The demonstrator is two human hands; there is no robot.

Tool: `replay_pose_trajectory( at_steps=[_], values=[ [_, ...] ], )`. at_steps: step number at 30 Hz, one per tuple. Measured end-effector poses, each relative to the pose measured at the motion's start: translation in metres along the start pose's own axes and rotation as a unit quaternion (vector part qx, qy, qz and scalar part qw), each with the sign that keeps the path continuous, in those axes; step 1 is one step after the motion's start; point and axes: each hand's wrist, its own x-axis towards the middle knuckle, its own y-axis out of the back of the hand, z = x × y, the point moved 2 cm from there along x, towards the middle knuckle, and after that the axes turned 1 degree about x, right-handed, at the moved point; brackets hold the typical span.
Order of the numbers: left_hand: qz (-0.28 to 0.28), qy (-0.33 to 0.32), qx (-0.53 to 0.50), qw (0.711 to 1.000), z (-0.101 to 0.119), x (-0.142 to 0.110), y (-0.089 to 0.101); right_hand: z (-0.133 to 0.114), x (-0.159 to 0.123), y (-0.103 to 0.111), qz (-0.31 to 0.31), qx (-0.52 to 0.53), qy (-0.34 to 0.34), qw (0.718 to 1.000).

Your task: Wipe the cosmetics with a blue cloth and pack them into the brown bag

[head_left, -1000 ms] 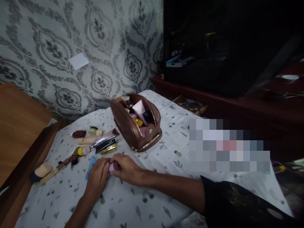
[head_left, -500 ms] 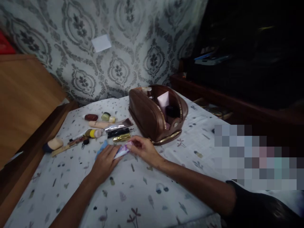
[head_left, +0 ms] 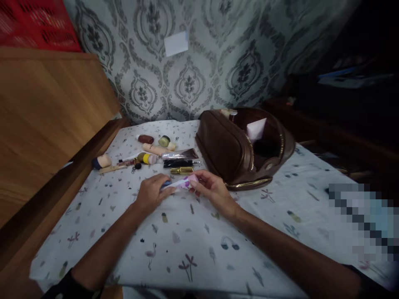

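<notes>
Between both hands lies a slim white, pink and purple tube (head_left: 183, 182) with a blue end. My left hand (head_left: 153, 193) is closed round the blue end, covering part of it. The thumb and fingers of my right hand (head_left: 213, 192) pinch the pink end. Just beyond the hands are a gold lipstick tube (head_left: 181, 170), a black tube (head_left: 177, 163) and a silver squeeze tube (head_left: 180, 154). To the right of these stands a brown makeup bag (head_left: 222, 145), unzipped, with a pale pink item (head_left: 256, 128) showing inside.
Several cosmetics lie at the left, among them a yellow-banded bottle (head_left: 146, 158), a beige tube (head_left: 152, 148), a dark red bottle (head_left: 145, 139) and a makeup brush (head_left: 102, 162). A wooden panel (head_left: 56, 112) borders the left side. The patterned wall (head_left: 188, 79) rises behind the cloth-covered table (head_left: 174, 236).
The view has swung left, so everything sits further right in the picture. Both hands stay on the tube, and less of its blue end shows beside my left hand.
</notes>
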Motion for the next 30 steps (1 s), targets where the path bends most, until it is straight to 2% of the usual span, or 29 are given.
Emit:
replay_pose_trajectory(
  at_steps=[5, 7, 8, 10, 12, 13, 15, 17, 22, 26, 30],
  values=[
    [0.157, 0.074, -0.064, 0.983, 0.022, 0.007, 0.024, 0.005, 0.000, -0.002, -0.004, 0.001, 0.009, 1.000],
    [0.189, 0.068, -0.084, 0.976, 0.038, 0.011, 0.025, 0.005, -0.001, -0.004, -0.011, 0.006, 0.011, 1.000],
    [0.188, 0.052, -0.088, 0.977, 0.046, 0.013, 0.022, 0.006, -0.001, -0.004, -0.012, 0.012, 0.016, 1.000],
    [0.151, -0.011, -0.074, 0.986, 0.058, 0.017, 0.010, 0.005, -0.001, -0.004, -0.005, 0.017, 0.045, 0.999],
    [0.105, -0.121, -0.013, 0.987, 0.066, 0.020, -0.008, 0.006, 0.000, -0.002, 0.012, 0.012, 0.084, 0.996],
    [0.091, -0.182, 0.031, 0.979, 0.067, 0.020, -0.016, 0.006, 0.001, 0.000, 0.021, 0.010, 0.097, 0.995],
    [0.093, -0.269, 0.109, 0.953, 0.065, 0.019, -0.030, 0.009, 0.002, 0.002, 0.029, 0.019, 0.101, 0.994],
    [0.113, -0.292, 0.151, 0.938, 0.059, 0.019, -0.036, 0.012, 0.004, 0.003, 0.031, 0.041, 0.088, 0.995],
    [0.139, -0.244, 0.218, 0.935, 0.042, 0.019, -0.034, 0.011, 0.004, 0.003, 0.032, 0.044, 0.064, 0.996],
    [0.094, -0.190, 0.213, 0.954, 0.029, 0.020, -0.030, 0.006, 0.002, 0.002, 0.022, 0.045, 0.051, 0.997],
    [0.031, -0.098, 0.159, 0.982, 0.021, 0.021, -0.024, 0.005, 0.001, 0.003, 0.016, 0.046, 0.027, 0.998]
  ],
)
